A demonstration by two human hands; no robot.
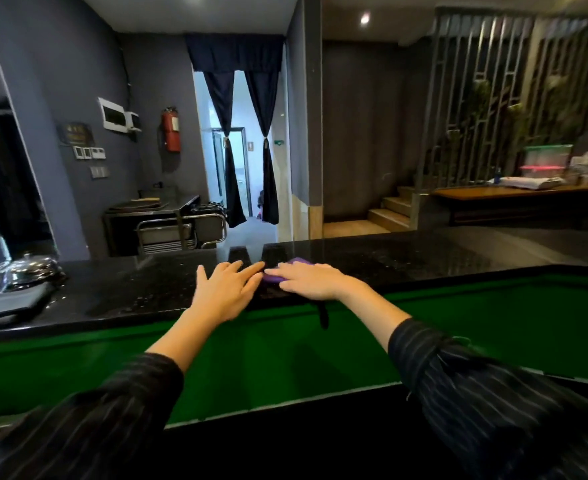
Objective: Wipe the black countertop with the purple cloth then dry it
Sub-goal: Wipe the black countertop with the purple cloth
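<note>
Head view: purple cloth (274, 278) is bunched on the black countertop (406, 261) near its front edge, mostly covered by the right hand (308, 279). Right fingers are laid flat on it, nothing pinched. Left hand (226, 287) is spread flat just beside, nothing held. Cloth judged soft, light, limp; best driven by a flat palm over its middle.

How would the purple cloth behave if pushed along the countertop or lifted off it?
The purple cloth shows rounded, bunched edges under the right hand, so it is probably floppy and would droop if lifted. The countertop looks glossy, so the cloth likely slides easily, though it may bunch at its leading edge.
</note>
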